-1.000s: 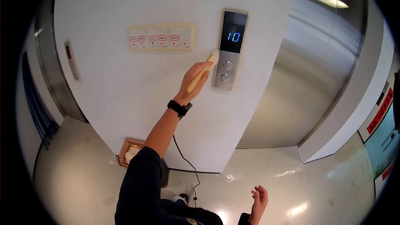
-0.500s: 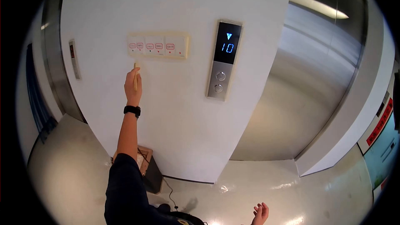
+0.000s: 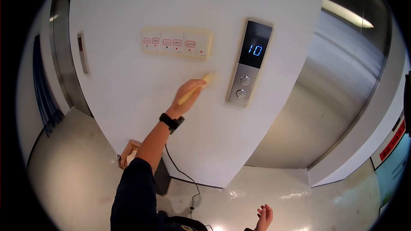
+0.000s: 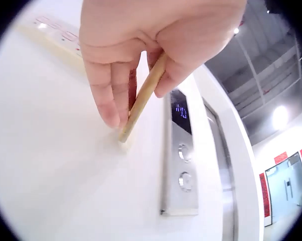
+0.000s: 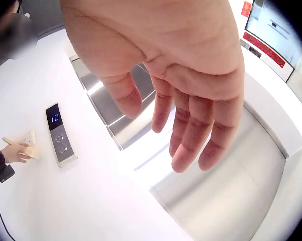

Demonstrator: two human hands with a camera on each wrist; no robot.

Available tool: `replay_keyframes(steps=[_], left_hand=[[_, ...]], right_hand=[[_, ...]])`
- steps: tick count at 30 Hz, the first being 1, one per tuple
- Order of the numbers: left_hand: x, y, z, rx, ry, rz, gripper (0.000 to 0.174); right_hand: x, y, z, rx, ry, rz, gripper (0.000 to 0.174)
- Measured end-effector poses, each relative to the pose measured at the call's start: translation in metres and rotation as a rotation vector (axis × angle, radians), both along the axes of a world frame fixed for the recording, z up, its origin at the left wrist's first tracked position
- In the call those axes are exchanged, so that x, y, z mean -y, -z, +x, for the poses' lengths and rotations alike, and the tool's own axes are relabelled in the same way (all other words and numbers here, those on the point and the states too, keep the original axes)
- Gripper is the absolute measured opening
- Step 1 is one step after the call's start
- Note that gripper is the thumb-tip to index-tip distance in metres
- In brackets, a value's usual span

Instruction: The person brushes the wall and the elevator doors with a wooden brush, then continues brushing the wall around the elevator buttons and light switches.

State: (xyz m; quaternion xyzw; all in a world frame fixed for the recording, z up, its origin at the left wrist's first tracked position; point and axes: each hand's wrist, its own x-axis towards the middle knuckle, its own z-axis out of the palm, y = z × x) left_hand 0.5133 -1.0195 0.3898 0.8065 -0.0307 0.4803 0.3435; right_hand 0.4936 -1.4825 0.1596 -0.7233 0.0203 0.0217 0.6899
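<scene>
In the head view my left hand [image 3: 185, 98] reaches up to the white wall, below and right of the switch plate [image 3: 176, 43]. It holds a brush [image 3: 189, 96] with a yellowish wooden handle and a pale tip that meets the wall. Seen from the left wrist, thumb and fingers pinch the brush handle [image 4: 147, 92], with its tip low against the wall. A lift call panel [image 3: 248, 62], lit with "10", is mounted just right of the brush. Low at the right hangs my right hand [image 3: 264, 218]; its fingers [image 5: 191, 140] are loosely bent and hold nothing.
A steel lift door [image 3: 317, 107] stands to the right, another metal door frame [image 3: 66, 68] to the left. On the floor by the wall sits a box [image 3: 128, 156] with white stuff inside. A black cable [image 3: 184, 173] runs below my left arm.
My left hand moved with the brush from beside the call panel to under the switch plate's left end, then back right along the wall. The right hand stays low, empty.
</scene>
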Motion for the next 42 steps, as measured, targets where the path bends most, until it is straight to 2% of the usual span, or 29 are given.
replay_keyframes(steps=[2,4,6,8,10,13,14,16,20,21,23,26,27,29,32,36,38,39,42], left_hand=[[-0.034,0.016,-0.011,0.098,-0.03,-0.099,0.019],[-0.062,0.025,-0.038,0.057,-0.091,-0.302,0.02],[-0.09,0.035,-0.063,0.201,-0.307,-0.126,0.02],[-0.113,0.042,-0.092,0.312,-0.649,0.076,0.02],[-0.116,0.043,-0.111,0.228,-0.747,-0.115,0.022],[-0.122,0.053,-0.092,0.301,-0.678,0.084,0.022],[-0.114,0.052,-0.079,0.339,-0.639,0.168,0.022],[-0.079,0.049,-0.049,0.185,-0.545,0.024,0.022],[-0.007,0.04,0.002,0.198,-0.056,0.006,0.021],[0.004,0.039,0.01,0.147,0.008,-0.031,0.021],[0.017,0.034,0.014,0.071,0.076,-0.104,0.021],[0.004,0.038,0.003,0.143,0.114,-0.154,0.021],[-0.006,0.041,-0.01,0.115,0.105,-0.151,0.021],[-0.044,0.062,-0.02,0.222,-0.081,-0.086,0.02],[-0.094,0.075,-0.065,0.2,-0.183,-0.214,0.02],[-0.135,0.091,-0.117,0.289,-0.569,-0.186,0.021],[-0.142,0.092,-0.134,0.198,-0.741,-0.271,0.021],[-0.146,0.096,-0.135,0.195,-0.746,-0.265,0.022],[-0.134,0.101,-0.117,0.143,-0.553,-0.161,0.023]], right_hand=[[-0.001,-0.002,-0.002,-0.004,0.0,-0.034,0.038],[-0.003,-0.004,-0.004,0.001,0.001,-0.059,0.038],[-0.004,-0.004,-0.006,0.012,0.006,-0.082,0.039],[-0.01,-0.013,-0.013,0.02,0.016,-0.1,0.039],[-0.019,-0.019,-0.021,0.019,0.033,-0.107,0.039],[-0.026,-0.011,-0.029,0.002,0.015,-0.081,0.041],[-0.03,-0.006,-0.03,0.005,0.025,-0.052,0.037],[-0.037,-0.001,-0.035,0.013,0.046,0.0,0.028],[-0.054,-0.011,-0.049,0.037,0.006,-0.04,0.027],[-0.058,-0.016,-0.052,0.031,-0.003,-0.016,0.029],[-0.061,-0.021,-0.058,0.043,0.0,-0.042,0.029],[-0.065,-0.027,-0.062,0.045,0.016,-0.078,0.03],[-0.065,-0.028,-0.064,0.041,0.02,-0.089,0.03],[-0.068,-0.027,-0.064,0.042,0.018,-0.112,0.03],[-0.076,-0.027,-0.064,0.061,-0.004,-0.131,0.03],[-0.095,-0.031,-0.069,0.075,-0.041,-0.124,0.028],[-0.105,-0.035,-0.073,0.08,-0.06,-0.121,0.027],[-0.11,-0.036,-0.076,0.079,-0.069,-0.119,0.027],[-0.116,-0.032,-0.083,0.077,-0.094,-0.142,0.027]])
